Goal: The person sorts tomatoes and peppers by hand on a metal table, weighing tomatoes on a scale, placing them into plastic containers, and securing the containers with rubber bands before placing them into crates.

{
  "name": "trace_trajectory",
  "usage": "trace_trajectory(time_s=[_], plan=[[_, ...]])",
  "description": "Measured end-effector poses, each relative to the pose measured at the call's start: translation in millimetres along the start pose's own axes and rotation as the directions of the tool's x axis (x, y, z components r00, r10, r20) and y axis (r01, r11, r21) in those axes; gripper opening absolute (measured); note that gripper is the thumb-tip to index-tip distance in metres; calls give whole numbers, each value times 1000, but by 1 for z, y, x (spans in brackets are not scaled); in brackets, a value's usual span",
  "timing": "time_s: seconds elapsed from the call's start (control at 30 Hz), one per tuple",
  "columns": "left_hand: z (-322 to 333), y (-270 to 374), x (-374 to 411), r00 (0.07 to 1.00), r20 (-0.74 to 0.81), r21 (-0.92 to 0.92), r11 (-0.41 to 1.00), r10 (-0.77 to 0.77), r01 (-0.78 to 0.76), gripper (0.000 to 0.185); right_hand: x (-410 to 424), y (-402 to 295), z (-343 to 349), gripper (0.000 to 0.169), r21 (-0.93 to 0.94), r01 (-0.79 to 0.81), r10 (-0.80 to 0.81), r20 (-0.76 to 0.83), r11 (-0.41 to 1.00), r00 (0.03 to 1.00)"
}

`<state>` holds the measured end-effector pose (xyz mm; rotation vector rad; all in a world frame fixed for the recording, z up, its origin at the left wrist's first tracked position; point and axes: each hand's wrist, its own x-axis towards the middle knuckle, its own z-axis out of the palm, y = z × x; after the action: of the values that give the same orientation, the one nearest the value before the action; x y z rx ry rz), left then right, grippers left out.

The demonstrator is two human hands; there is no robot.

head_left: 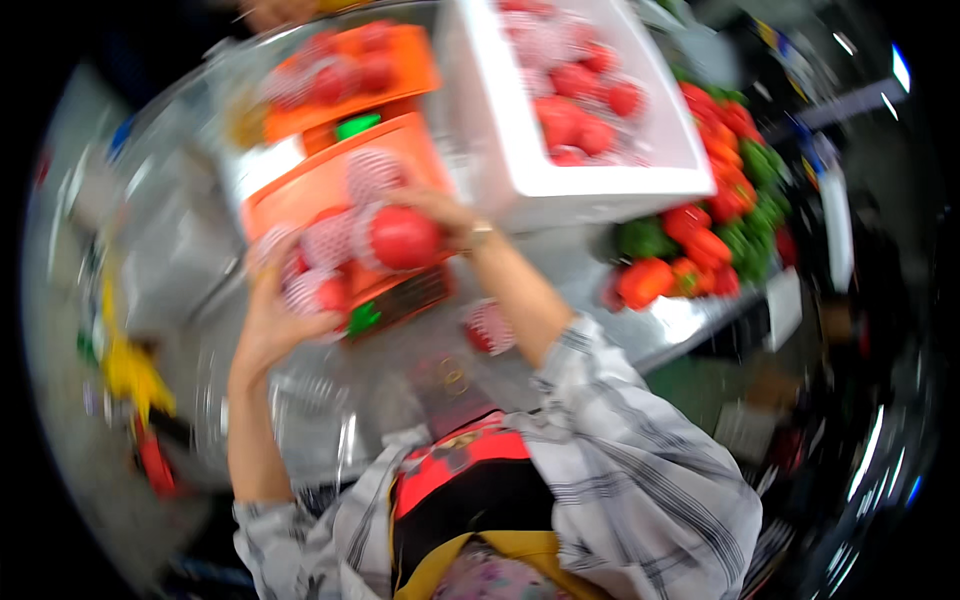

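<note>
Before me is an orange scale (300, 206), its wide tray bearing several red tomatoes in foam nets. My left hand (274, 311) curls around the tray's left end, thumb and fingers about a netted tomato (306, 291). At the tray's right side my right hand (439, 214) grips a large red tomato (405, 237), whose white foam net (365, 236) covers its left part. Another netted tomato (373, 174) lies just beyond my right fingertips. A dark panel (412, 300) and a green patch (364, 319) mark the scale's near side. The picture is blurred.
A white foam box (615, 184) of tomatoes stands at right, beside piled red and green peppers (709, 247). A second orange scale (420, 60) holds more tomatoes behind. One netted tomato (491, 327) lies on the metal table (555, 262); clear plastic bags (172, 232) lie left. Another person's hand (277, 11) shows at top.
</note>
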<state>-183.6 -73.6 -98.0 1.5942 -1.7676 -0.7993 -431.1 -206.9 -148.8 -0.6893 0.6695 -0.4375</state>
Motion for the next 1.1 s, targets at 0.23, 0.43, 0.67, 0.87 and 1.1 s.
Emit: trace_trajectory(time_s=[0.23, 0.43, 0.67, 0.87, 1.1], plan=[[-6, 26, -132, 957, -108, -154, 955, -271, 253, 101, -25, 64, 74, 68, -34, 120, -113, 170, 992, 979], [-3, 13, -246, 827, -267, -162, 869, -494, 467, 99, -2, 138, 135, 75, -172, -76, 128, 316, 982, 940], [9, -46, -323, 742, -299, -142, 796, -601, 588, 99, 12, 220, 182, 80, -327, -119, 221, 297, 938, 929], [31, -77, -324, 654, -453, 72, 707, -605, 704, 85, 22, 279, 178, 80, -872, 25, -18, 19, 488, 1000], [20, -47, -314, 605, -426, 223, 570, -672, 791, 74, -8, 214, 204, 83, -982, 183, 56, 180, -50, 982]])
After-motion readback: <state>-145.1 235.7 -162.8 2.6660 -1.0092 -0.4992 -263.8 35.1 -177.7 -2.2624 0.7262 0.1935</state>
